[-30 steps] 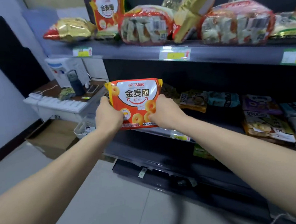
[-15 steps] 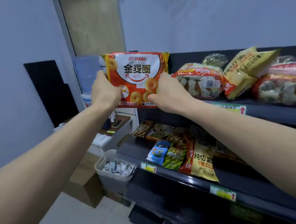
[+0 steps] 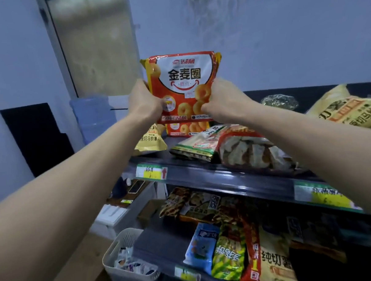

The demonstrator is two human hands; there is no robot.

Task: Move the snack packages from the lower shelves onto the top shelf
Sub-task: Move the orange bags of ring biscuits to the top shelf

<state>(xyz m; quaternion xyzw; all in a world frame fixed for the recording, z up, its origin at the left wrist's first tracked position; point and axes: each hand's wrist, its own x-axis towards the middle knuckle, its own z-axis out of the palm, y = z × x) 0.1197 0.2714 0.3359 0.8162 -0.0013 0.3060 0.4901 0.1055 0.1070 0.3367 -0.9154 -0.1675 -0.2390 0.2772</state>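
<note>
Head view, near to far: white slotted basket (image 3: 122, 252) on the floor at lower left, small wrapped items inside. Lower shelf (image 3: 157, 247) next, front row of packs standing upright: light blue pack (image 3: 200, 246), green pack (image 3: 229, 258), red strip pack (image 3: 252, 258), yellow pack (image 3: 276, 263). More dark packs behind them. Above that, top shelf (image 3: 226, 177) edge with a yellow-green price tag (image 3: 151, 173). On it: yellow triangular bag (image 3: 150, 140), green-edged pack (image 3: 194, 148), clear bread bag (image 3: 253, 153), large yellow bag (image 3: 353, 111) at far right. Left hand (image 3: 143, 101) and right hand (image 3: 223, 96) each clamp a lower side edge of the orange ring-snack package (image 3: 184, 85), fingers curled tight into the film. Package is upright, held in the air above the top shelf's left end, in front of an identical orange pack (image 3: 186, 129) standing on the shelf. Behind: blue water jug (image 3: 93, 116), grey wall.
</note>
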